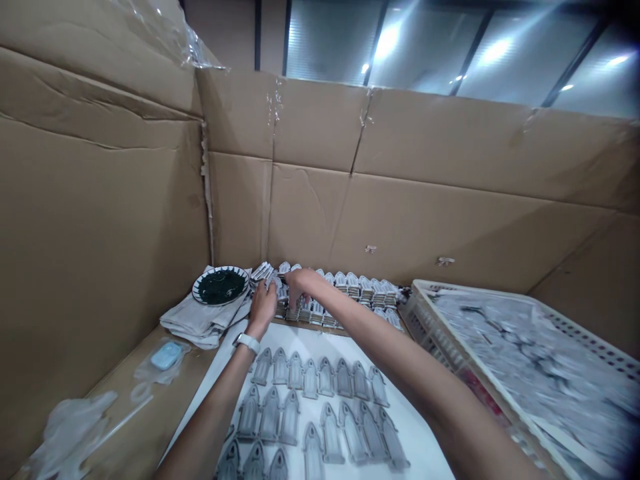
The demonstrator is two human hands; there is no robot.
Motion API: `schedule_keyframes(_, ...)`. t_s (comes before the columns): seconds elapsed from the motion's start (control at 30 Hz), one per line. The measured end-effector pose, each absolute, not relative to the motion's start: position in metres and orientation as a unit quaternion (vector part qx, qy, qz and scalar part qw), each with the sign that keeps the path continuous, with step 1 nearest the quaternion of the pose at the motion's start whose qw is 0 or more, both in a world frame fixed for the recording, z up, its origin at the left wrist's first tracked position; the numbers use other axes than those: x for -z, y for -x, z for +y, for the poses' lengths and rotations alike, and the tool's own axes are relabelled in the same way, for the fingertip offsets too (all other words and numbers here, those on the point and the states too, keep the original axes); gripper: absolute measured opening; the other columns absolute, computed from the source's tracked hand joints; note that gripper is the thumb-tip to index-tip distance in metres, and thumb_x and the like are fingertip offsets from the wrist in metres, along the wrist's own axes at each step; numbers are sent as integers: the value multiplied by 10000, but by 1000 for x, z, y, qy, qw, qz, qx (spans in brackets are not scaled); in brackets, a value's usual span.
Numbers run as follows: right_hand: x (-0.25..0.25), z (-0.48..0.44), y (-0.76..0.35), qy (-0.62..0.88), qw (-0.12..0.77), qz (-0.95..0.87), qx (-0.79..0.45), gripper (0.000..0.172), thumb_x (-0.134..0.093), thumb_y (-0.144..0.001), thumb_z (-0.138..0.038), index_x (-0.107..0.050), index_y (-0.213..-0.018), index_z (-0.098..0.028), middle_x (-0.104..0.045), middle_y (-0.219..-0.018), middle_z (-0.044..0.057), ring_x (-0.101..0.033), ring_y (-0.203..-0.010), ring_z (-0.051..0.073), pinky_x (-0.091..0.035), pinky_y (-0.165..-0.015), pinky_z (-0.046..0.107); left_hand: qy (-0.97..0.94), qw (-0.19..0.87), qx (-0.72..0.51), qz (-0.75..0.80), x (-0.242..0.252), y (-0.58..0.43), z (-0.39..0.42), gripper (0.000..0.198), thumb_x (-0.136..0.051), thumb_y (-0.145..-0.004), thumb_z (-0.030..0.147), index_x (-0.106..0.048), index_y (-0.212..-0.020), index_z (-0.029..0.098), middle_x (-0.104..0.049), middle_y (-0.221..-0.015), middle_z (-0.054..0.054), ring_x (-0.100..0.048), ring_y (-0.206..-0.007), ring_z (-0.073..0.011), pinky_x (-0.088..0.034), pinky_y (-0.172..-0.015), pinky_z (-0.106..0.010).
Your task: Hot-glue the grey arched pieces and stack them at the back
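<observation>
Stacks of small grey pointed-arch pieces (353,285) stand in rows along the back of the work surface. My left hand (263,308), with a white watch (247,343) at the wrist, is at the left end of these stacks. Its fingers and thumb close around a few arch pieces. Right beside it, my right hand (301,283) bends down over the stacks, fingers curled and pointing downward; what its fingertips grip is hidden. Nearer to me, single arch pieces (270,415) lie spaced in rows on a white sheet (310,347).
A patterned plate (196,287) with dark green contents sits on folded cloths (193,325) at left. Near it lie a light-blue item (166,356) in plastic and a crumpled plastic bag (75,427). A white basket (425,320) of plastic-wrapped items stands right. Cardboard walls (320,207) enclose the surface.
</observation>
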State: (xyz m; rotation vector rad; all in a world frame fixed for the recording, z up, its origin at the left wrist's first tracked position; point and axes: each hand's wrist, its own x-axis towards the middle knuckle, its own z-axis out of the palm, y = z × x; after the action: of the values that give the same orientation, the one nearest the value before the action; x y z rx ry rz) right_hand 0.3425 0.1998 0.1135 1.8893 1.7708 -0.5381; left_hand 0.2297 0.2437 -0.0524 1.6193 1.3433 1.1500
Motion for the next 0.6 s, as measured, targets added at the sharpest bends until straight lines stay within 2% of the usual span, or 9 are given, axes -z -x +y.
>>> schedule_keyframes(0.13, -116, 196, -343, -692, 249, 649, 195, 326, -790, -1061, -393, -743, -1298, -175, -773, -1275, 90, -774, -1078, 252, -669, -937, 461, -622, 366, -448, 528, 49, -227, 242, 438, -688, -1096, 473, -678, -1413, 170, -688, -1437, -138, -681, -1319, -299, -569, -1165, -569)
schedule_keyframes(0.6, -113, 197, -351, -683, 239, 659, 205, 356, -777, -1069, -371, -716, -1365, -183, -747, -1337, 102, -763, -1106, 260, -674, -932, 465, -630, 369, -448, 516, 43, -221, 239, 413, -686, -1098, 471, -692, -1375, 165, -707, -1384, -128, -701, -1263, -281, -597, -1123, -539)
